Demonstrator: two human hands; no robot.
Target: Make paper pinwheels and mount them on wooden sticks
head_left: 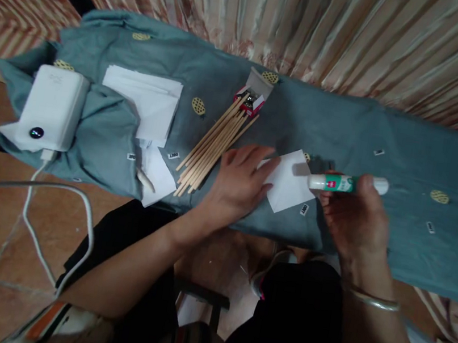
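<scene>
My left hand [239, 181] lies flat with fingers stretched out, pressing down the left edge of a small white paper square [289, 185] on the blue-grey cloth [385, 160]. My right hand [355, 219] is closed around a white and green glue stick [341, 183], held sideways with its tip over the paper's right corner. A bundle of thin wooden sticks [215, 146] lies just left of my left hand.
A stack of white paper sheets [147, 103] and a loose folded sheet [155, 175] lie to the left. A small red and white box [252, 97] sits behind the sticks. A white device [51, 108] with a cable [55, 208] rests at the cloth's left end. Striped curtain behind.
</scene>
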